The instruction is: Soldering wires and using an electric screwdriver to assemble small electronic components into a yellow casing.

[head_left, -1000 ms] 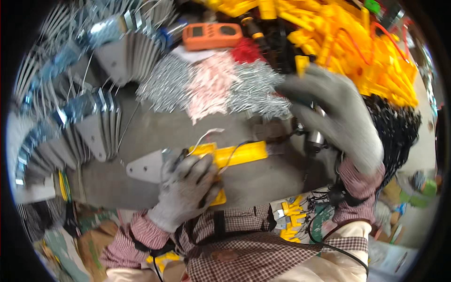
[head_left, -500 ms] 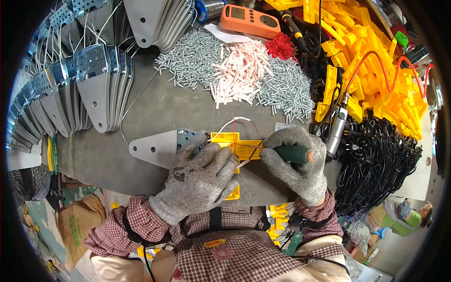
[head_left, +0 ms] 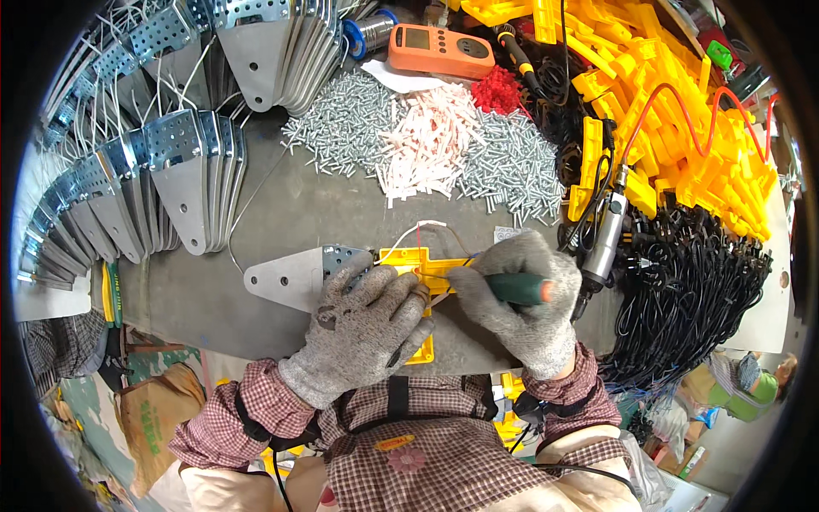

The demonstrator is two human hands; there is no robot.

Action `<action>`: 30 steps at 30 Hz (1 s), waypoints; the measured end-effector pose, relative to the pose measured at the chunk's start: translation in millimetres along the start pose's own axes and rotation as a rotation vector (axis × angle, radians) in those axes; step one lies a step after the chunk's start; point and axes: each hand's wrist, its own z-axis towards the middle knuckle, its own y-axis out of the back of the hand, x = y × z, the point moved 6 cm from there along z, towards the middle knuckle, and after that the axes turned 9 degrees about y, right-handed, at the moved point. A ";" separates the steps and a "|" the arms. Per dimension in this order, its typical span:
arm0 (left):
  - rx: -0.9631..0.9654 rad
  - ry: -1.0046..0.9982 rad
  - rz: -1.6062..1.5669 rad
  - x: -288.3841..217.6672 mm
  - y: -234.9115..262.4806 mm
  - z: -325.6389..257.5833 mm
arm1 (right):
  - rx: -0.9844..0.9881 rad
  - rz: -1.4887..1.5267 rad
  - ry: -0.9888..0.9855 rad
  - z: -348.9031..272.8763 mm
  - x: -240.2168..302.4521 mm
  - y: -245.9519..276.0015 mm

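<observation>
Yellow casing (head_left: 438,267) lies partly under left hand (head_left: 354,328), fingers slightly spread. Right hand (head_left: 536,320) pinches green-handled screwdriver (head_left: 516,288). Red wire (head_left: 419,241) enters casing.

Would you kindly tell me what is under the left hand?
The left hand partly covers the yellow plastic piece and the grey metal plate; parts of both show beside it. What lies directly beneath it is hidden.

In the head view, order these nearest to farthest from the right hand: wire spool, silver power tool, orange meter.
1. Silver power tool: just right of the right hand.
2. Orange meter: far side, leftward.
3. Wire spool: left of the meter.
</observation>
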 end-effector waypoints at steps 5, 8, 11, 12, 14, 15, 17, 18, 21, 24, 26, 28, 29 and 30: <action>0.005 0.007 0.006 -2.5 0.3 1.7 | -0.016 0.019 0.017 -2.5 -7.5 -6.3; -0.026 0.002 0.018 -1.5 0.6 2.3 | -0.014 -0.005 0.050 4.1 -0.8 -4.5; -0.024 0.001 0.011 -4.1 3.1 3.2 | 0.017 -0.016 0.043 2.5 -5.1 -8.9; -0.019 0.001 0.008 -4.9 3.9 3.4 | 0.044 -0.022 0.046 0.4 -8.4 -10.6; -0.076 0.007 -0.076 -3.7 13.6 4.6 | 0.092 -0.015 0.028 -2.9 -15.3 -18.1; -0.140 0.011 -0.161 -0.7 25.0 8.6 | 0.116 -0.004 0.004 -5.0 -18.4 -22.7; -0.280 0.029 -0.300 -3.3 73.1 31.7 | 0.158 -0.046 -0.028 -8.0 -25.6 -26.3; -0.265 0.027 -0.229 -4.9 71.1 43.1 | 0.186 -0.087 -0.032 -8.2 -29.2 -33.9; -0.228 0.024 -0.040 -52.5 49.1 90.8 | -0.008 0.182 0.203 -20.9 -21.3 -38.2; -0.282 -0.099 0.092 -63.0 80.2 136.4 | -0.080 0.158 0.331 6.3 -18.3 -36.4; -0.256 -0.156 -0.060 -50.6 94.5 130.4 | 0.063 -0.068 0.301 -1.5 -28.8 -38.1; -0.190 -0.103 -0.157 -40.9 112.1 118.3 | 0.049 0.111 -0.005 19.0 -60.3 -13.3; -0.182 -0.092 -0.311 -40.5 117.2 98.3 | 0.042 0.158 -0.221 21.9 -65.9 17.7; -0.066 -0.056 -0.163 -31.6 96.4 68.2 | 0.038 0.233 -0.418 26.9 -69.1 37.1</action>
